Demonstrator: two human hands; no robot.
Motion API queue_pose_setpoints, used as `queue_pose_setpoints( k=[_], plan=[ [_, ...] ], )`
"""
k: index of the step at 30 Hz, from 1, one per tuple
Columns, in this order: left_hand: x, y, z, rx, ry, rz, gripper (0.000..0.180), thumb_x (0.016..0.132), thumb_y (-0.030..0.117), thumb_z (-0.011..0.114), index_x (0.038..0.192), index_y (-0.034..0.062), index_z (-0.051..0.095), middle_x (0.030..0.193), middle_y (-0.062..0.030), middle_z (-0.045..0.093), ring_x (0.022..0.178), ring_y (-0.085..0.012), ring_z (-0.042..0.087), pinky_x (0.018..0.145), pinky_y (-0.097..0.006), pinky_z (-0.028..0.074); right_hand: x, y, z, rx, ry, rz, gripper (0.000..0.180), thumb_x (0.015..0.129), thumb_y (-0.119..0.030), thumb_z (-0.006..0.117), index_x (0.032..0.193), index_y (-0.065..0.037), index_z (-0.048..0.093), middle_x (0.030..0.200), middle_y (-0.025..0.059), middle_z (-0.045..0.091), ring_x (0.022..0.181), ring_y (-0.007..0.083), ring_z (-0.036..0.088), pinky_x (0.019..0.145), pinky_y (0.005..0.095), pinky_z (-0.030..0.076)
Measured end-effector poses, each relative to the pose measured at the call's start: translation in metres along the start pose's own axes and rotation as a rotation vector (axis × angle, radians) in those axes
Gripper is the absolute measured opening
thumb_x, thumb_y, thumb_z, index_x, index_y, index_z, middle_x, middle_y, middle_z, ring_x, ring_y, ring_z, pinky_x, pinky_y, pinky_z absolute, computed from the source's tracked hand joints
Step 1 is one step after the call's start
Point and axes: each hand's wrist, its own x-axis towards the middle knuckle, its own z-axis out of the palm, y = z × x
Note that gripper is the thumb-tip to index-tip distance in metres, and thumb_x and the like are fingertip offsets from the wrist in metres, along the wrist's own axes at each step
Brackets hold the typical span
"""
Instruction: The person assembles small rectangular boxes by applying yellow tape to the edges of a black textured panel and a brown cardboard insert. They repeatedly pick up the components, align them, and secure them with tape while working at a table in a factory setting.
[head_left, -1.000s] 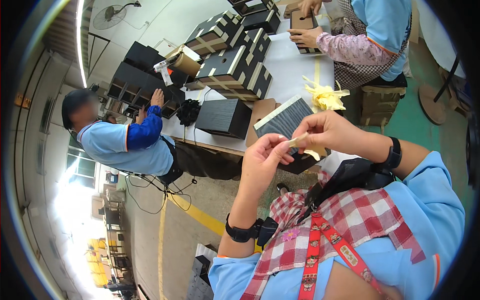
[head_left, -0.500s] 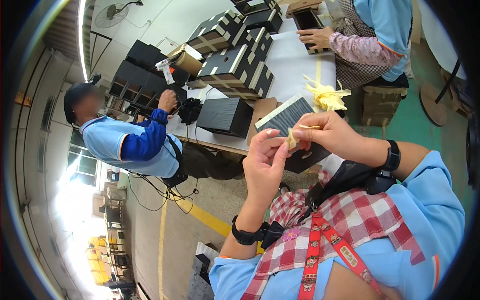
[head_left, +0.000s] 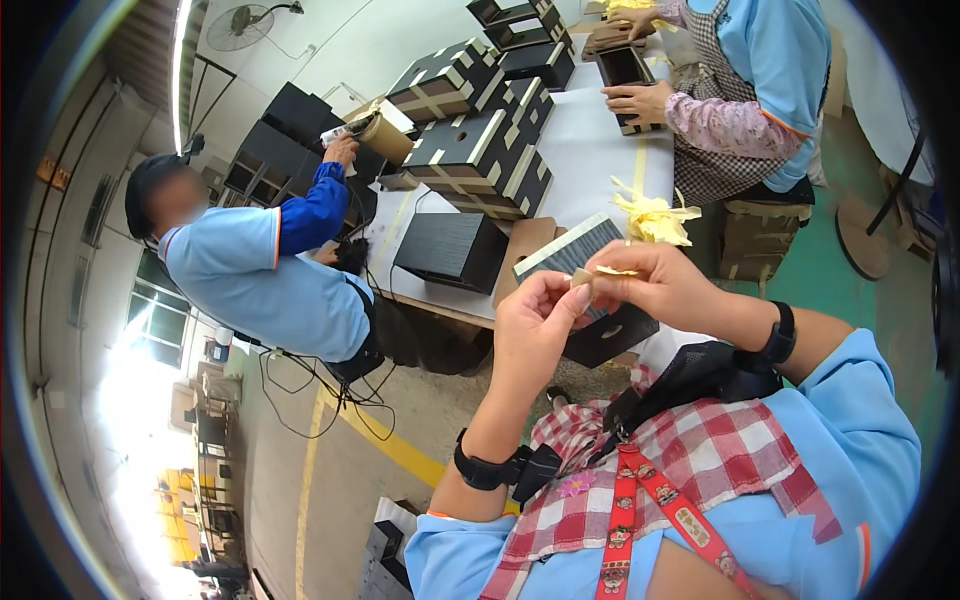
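Note:
My left hand (head_left: 540, 322) and my right hand (head_left: 660, 283) meet fingertip to fingertip in front of my chest. Pinched between their thumbs and fingers is a small piece of pale yellow tape (head_left: 581, 276), partly hidden by the fingers; a further bit sticks out above the right fingers. Just beyond and below my hands is a black box (head_left: 612, 337) with a hole in its lower face and a whitish strip along its upper edge. Crumpled yellow tape strips (head_left: 655, 216) lie on the table behind my right hand.
A plain black box (head_left: 452, 250) stands left on the white-covered table (head_left: 590, 135). Behind it are stacked black boxes (head_left: 475, 160) with tape strips. A co-worker in blue sleeves (head_left: 325, 205) stands left, reaching to a glue gun (head_left: 345, 130); another person's hand (head_left: 640, 103) holds an open box.
Both my hands stay together, with the fingers shifted around the tape. The left co-worker's hand has moved up to the glue gun. The right co-worker's second hand has come into view.

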Motion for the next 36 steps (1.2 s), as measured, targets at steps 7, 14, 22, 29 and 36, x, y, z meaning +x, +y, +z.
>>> queue_pose_setpoints(
  k=[7, 14, 22, 29, 36],
  plan=[
    [-0.004, -0.005, -0.003, 0.389, -0.001, 0.344, 0.018, 0.083, 0.006, 0.065, 0.099, 0.0017, 0.061, 0.084, -0.0020, 0.064, 0.075, -0.0111, 0.060, 0.067, -0.024, 0.049, 0.008, -0.003, -0.004, -0.017, -0.002, 0.152, 0.019, 0.090, -0.017, 0.058, 0.089, 0.001, 0.064, 0.071, 0.0031, 0.063, 0.064, 0.0098, 0.061, 0.060, 0.0230, 0.050],
    [0.007, -0.057, -0.083, 0.063, 0.233, -0.371, 0.056, 0.090, 0.056, 0.045, 0.094, 0.0029, 0.063, 0.085, -0.0054, 0.062, 0.076, -0.0124, 0.058, 0.068, -0.022, 0.046, 0.008, -0.009, -0.058, 0.035, 0.307, 0.022, 0.025, 0.092, -0.024, 0.055, 0.095, 0.000, 0.063, 0.083, 0.0071, 0.067, 0.063, 0.0093, 0.063, 0.055, 0.0206, 0.048],
    [0.026, -0.064, -0.031, -0.483, -0.005, -0.202, 0.034, 0.092, 0.020, 0.055, 0.119, 0.0001, 0.053, 0.113, -0.0085, 0.060, 0.099, -0.0170, 0.059, 0.084, -0.032, 0.049, -0.004, -0.004, -0.061, 0.017, 0.371, 0.029, 0.032, 0.093, -0.025, 0.053, 0.111, 0.001, 0.060, 0.085, 0.0076, 0.066, 0.065, 0.0100, 0.062, 0.059, 0.0219, 0.049],
    [-0.024, -0.156, -0.023, -0.622, -0.015, -0.154, 0.028, 0.087, 0.007, 0.059, 0.115, 0.0019, 0.058, 0.110, -0.0040, 0.061, 0.104, -0.0143, 0.054, 0.096, -0.030, 0.039, -0.010, -0.006, -0.056, -0.079, 0.343, -0.010, 0.032, 0.094, -0.017, 0.050, 0.120, 0.001, 0.054, 0.087, 0.0078, 0.064, 0.070, 0.0096, 0.061, 0.065, 0.0225, 0.050],
    [-0.047, -0.207, -0.029, -0.138, -0.169, -0.343, 0.022, 0.086, 0.008, 0.061, 0.105, 0.0001, 0.063, 0.092, -0.0007, 0.064, 0.084, -0.0084, 0.056, 0.077, -0.025, 0.045, 0.000, 0.052, -0.044, -0.453, 0.324, -0.098, 0.018, 0.092, -0.010, 0.052, 0.100, 0.001, 0.063, 0.078, 0.0045, 0.062, 0.069, 0.0059, 0.057, 0.062, 0.0203, 0.047]
  ],
)
